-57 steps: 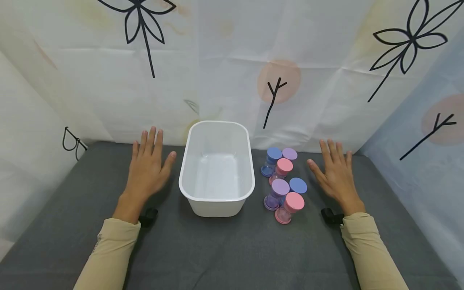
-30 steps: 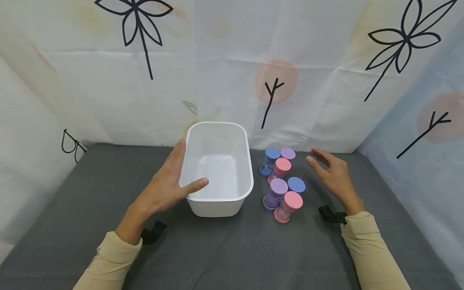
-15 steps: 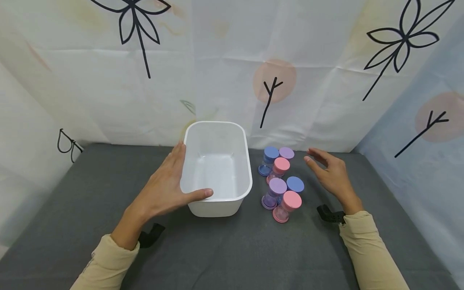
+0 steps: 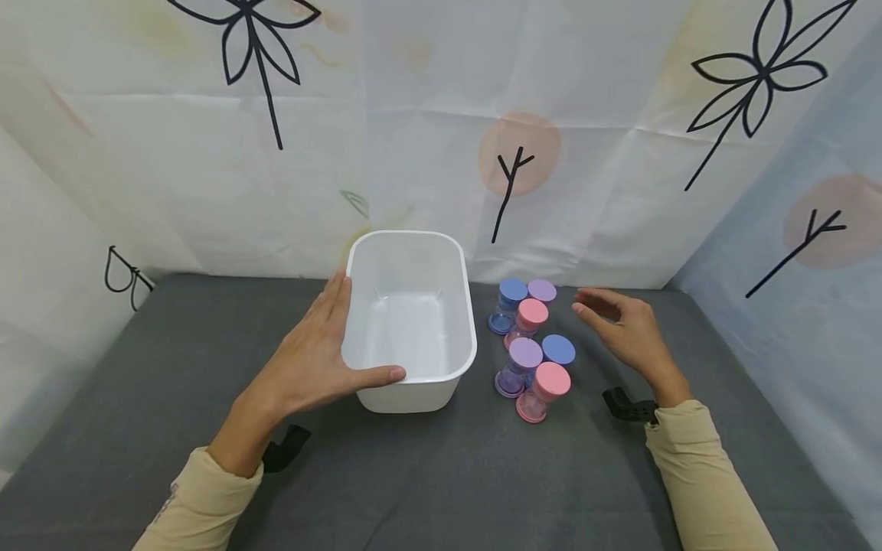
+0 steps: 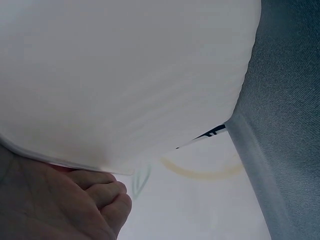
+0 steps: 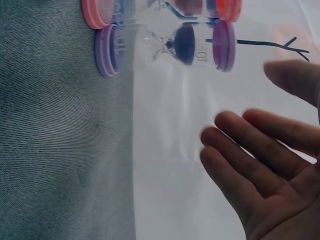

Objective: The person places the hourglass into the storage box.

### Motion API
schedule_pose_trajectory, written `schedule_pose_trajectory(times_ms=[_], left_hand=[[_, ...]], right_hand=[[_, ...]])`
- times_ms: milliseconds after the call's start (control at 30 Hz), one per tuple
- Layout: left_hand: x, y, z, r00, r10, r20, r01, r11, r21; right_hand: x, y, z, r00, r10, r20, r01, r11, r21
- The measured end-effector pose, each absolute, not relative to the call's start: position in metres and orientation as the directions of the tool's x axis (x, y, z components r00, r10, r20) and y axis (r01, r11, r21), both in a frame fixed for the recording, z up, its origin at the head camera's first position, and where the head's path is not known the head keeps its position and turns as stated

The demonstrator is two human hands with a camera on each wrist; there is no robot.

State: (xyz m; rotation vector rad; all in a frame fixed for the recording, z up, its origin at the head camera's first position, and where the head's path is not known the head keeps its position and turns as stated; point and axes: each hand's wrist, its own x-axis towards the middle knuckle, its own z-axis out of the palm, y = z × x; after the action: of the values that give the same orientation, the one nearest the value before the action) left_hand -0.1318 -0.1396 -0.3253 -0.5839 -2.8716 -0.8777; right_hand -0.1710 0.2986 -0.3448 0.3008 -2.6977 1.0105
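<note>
The white bin (image 4: 416, 340) stands by the far edge of the grey desk (image 4: 413, 490), about midway along, its glossy inner floor in view. To its right stand six hourglasses (image 4: 526, 353) with blue, purple and pink caps, in two groups of three, one nearer that edge. Dark sand (image 6: 185, 42) shows in a purple hourglass (image 6: 167, 46), in the upper bulb. The left hand (image 4: 310, 356) has its grip spread, straight fingers along the bin's left rim, thumb over the near rim. The right hand (image 4: 625, 330), beside the far group, has a loosely bent grip, thumb and fingers apart.
</note>
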Motion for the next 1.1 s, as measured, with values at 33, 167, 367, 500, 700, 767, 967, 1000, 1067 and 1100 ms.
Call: schedule_pose_trajectory(times_ms=[33,167,367,500,700,767,967,1000,1067,1100], left_hand=[[-0.132,-0.139,-0.325,-0.925,0.334,0.183,0.379,0.764,0.522],[-0.132,-0.139,-0.326,-0.928,0.332,0.168,0.370,0.768,0.523],[-0.132,-0.139,-0.326,-0.928,0.333,0.169,0.370,0.766,0.526],[-0.133,-0.140,-0.326,-0.927,0.336,0.168,0.372,0.765,0.526],[-0.133,-0.140,-0.326,-0.925,0.340,0.171,0.377,0.760,0.529],[-0.133,-0.140,-0.327,-0.925,0.339,0.171,0.377,0.759,0.531],[-0.133,-0.140,-0.326,-0.926,0.338,0.167,0.373,0.760,0.533],[-0.133,-0.140,-0.326,-0.926,0.338,0.167,0.373,0.760,0.532],[-0.133,-0.140,-0.326,-0.926,0.338,0.167,0.373,0.759,0.534],[-0.133,-0.140,-0.327,-0.927,0.338,0.166,0.372,0.758,0.535]], right_hand=[[-0.171,0.299,-0.344,-0.950,-0.119,0.288,-0.279,0.739,-0.614],[-0.169,0.303,-0.342,-0.948,-0.206,0.244,-0.318,0.687,-0.653],[-0.169,0.311,-0.340,-0.917,-0.352,0.187,-0.355,0.508,-0.785],[-0.169,0.313,-0.337,-0.899,-0.412,0.148,-0.339,0.442,-0.831],[-0.167,0.314,-0.336,-0.869,-0.483,0.106,-0.322,0.391,-0.862],[-0.168,0.315,-0.336,-0.851,-0.515,0.102,-0.331,0.376,-0.865],[-0.170,0.316,-0.338,-0.809,-0.579,0.097,-0.355,0.351,-0.866],[-0.170,0.316,-0.338,-0.804,-0.587,0.095,-0.355,0.346,-0.868],[-0.171,0.316,-0.340,-0.792,-0.603,0.091,-0.354,0.333,-0.874],[-0.171,0.316,-0.340,-0.788,-0.609,0.089,-0.350,0.325,-0.879]])
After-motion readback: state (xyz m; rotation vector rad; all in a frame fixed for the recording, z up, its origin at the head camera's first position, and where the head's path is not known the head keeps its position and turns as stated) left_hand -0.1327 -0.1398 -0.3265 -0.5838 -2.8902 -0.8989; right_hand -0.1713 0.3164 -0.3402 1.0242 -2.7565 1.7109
